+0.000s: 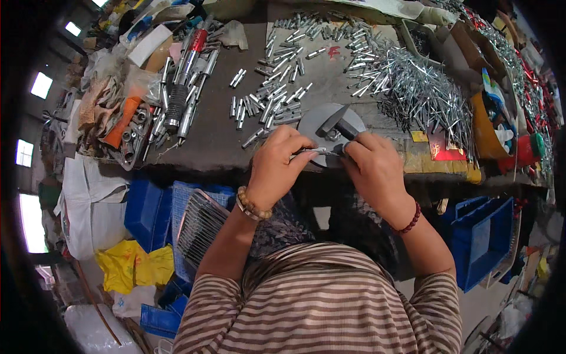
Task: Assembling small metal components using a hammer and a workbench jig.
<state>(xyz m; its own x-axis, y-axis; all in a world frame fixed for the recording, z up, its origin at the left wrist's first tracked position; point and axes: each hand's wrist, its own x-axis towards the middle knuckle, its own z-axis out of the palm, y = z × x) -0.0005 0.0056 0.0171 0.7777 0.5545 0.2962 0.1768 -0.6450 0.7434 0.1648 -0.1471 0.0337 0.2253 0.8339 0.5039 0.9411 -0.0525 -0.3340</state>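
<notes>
Between the thumb and fingers of my left hand [277,158] is a small silver metal rod [312,150], held over the near edge of a round grey metal plate [318,118]. My right hand [372,168] grips a hammer [341,123] close to its head, which is above the plate. Most of the hammer's handle is hidden by my fingers. Many short metal tubes [274,94] lie on the bench beyond my left hand. Beyond my right hand spreads a heap of thin silver rods [427,94].
A red and black tool [187,71] lies among metal parts at the left. An orange container [489,130] and a green-capped red bottle [527,150] stand at the right. Blue crates [484,242] sit below the bench, near a yellow bag [134,265].
</notes>
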